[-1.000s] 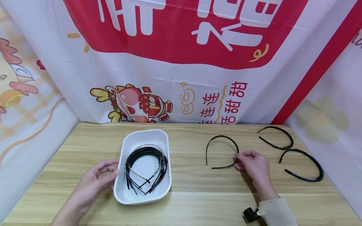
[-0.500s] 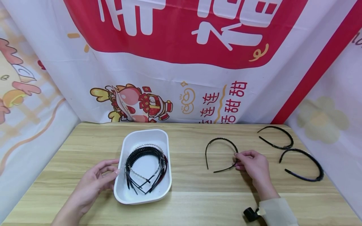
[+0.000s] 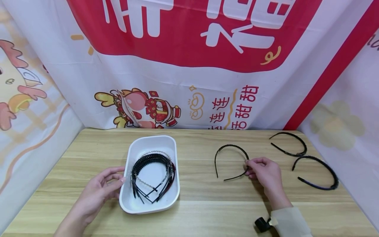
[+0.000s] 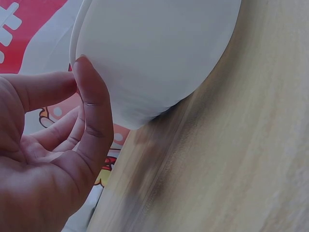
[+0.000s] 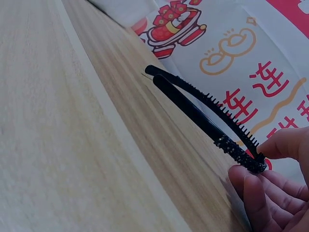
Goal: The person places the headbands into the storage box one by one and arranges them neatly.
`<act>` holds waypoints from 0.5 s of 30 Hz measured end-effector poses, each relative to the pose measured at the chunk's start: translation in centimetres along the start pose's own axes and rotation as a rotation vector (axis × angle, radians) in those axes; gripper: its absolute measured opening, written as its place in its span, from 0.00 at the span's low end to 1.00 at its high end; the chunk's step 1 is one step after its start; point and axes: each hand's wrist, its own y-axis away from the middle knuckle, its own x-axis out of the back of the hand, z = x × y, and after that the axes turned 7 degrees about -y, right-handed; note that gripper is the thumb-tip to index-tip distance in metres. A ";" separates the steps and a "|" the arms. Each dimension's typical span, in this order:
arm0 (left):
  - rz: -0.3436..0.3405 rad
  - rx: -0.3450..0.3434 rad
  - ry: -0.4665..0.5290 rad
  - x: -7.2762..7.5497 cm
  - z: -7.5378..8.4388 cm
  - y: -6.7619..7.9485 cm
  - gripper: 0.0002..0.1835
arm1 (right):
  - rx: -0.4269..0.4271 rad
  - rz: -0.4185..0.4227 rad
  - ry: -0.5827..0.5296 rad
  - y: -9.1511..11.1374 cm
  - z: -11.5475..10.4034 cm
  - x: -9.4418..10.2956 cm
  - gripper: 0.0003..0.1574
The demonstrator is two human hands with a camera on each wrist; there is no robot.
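Band (image 3: 233, 145), right of the tub (image 3: 152, 141), pinched between thumb and fingers of the right hand (image 3: 265, 172). Left hand (image 3: 100, 186) at the tub's left rim; whether it pinches or merely touches cannot be told. Step in hand, apparently: positioning the band; the next move calls for a light, secure pinch.

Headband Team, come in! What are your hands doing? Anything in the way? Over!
Right hand pinches black headband. Left hand grips white tub by its rim. Two loose headbands off to the right, not between held headband and tub. Over.
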 end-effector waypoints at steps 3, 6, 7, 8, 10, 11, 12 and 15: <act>0.002 -0.001 0.004 0.0 0.0 0.0 0.24 | -0.002 0.000 -0.002 0.0 -0.1 -0.1 0.21; 0.005 0.003 0.004 0.0 0.0 0.0 0.25 | -0.003 0.001 -0.001 0.1 -0.1 -0.1 0.22; 0.006 0.006 0.003 0.0 0.0 0.0 0.25 | -0.002 0.002 0.001 0.1 -0.1 -0.1 0.22; 0.006 0.009 0.002 0.0 0.0 -0.1 0.25 | -0.001 0.002 0.002 0.1 -0.1 -0.1 0.22; 0.008 0.014 -0.001 0.0 0.1 -0.1 0.26 | -0.002 0.004 0.003 0.1 -0.1 -0.1 0.22; 0.008 0.016 -0.002 0.0 0.1 -0.1 0.26 | -0.003 0.004 0.003 0.1 -0.2 -0.2 0.22; 0.009 0.018 -0.003 0.0 0.1 -0.1 0.27 | -0.004 0.005 0.002 0.1 -0.2 -0.2 0.22; 0.010 0.020 -0.005 0.0 0.1 -0.1 0.27 | -0.009 0.005 -0.003 0.1 -0.2 -0.2 0.21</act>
